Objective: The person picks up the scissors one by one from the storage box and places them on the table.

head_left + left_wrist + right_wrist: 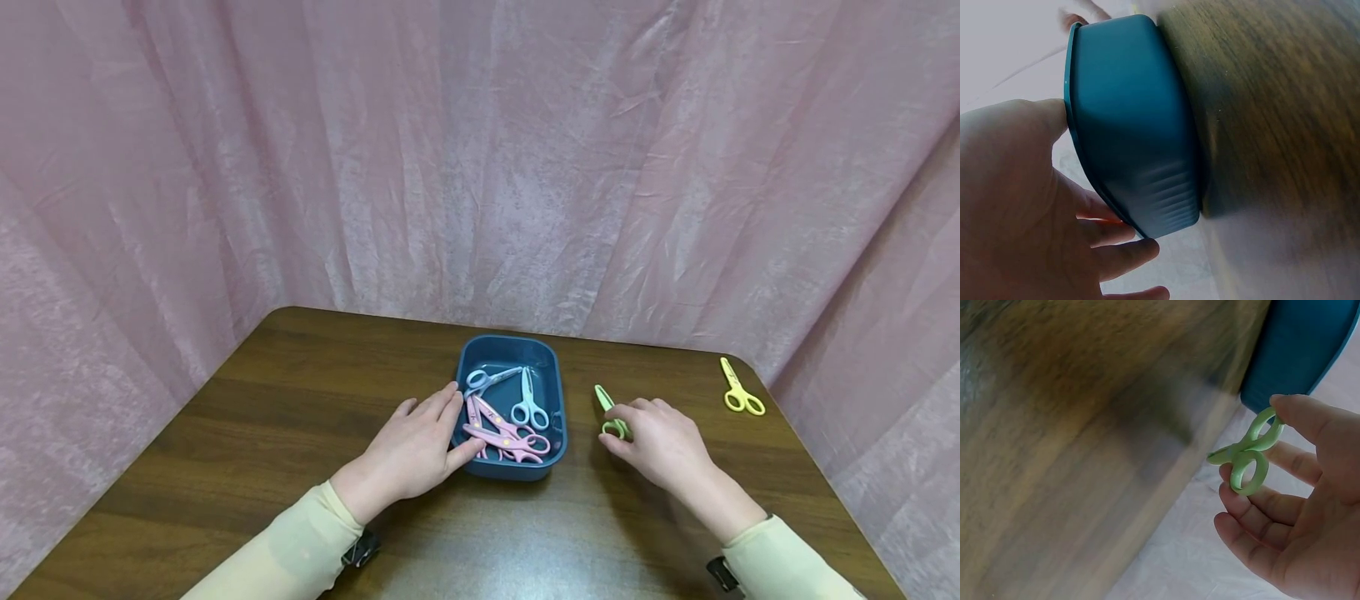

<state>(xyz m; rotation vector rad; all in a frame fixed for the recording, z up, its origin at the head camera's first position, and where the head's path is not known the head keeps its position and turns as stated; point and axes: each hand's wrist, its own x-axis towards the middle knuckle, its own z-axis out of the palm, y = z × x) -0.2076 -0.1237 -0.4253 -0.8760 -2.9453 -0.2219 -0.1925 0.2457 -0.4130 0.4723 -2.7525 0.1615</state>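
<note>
A pair of green scissors (604, 400) is pinched by the handle loops between the thumb and fingers of my right hand (663, 442), lifted off the table in the right wrist view. Its handles (1250, 478) show clearly there. To the left stands a dark blue rectangular bin (557, 392). My left hand (412, 450) rests against its left rim, thumb at the near left corner and fingers extended along the side. Inside the bin lie light blue scissors (529, 412), bluer scissors (480, 383) and overlapping pink scissors (510, 442).
Yellow scissors (737, 392) lie near the far right corner of the brown wooden table (300, 400). Pink curtains (480, 167) hang behind the table and along its sides.
</note>
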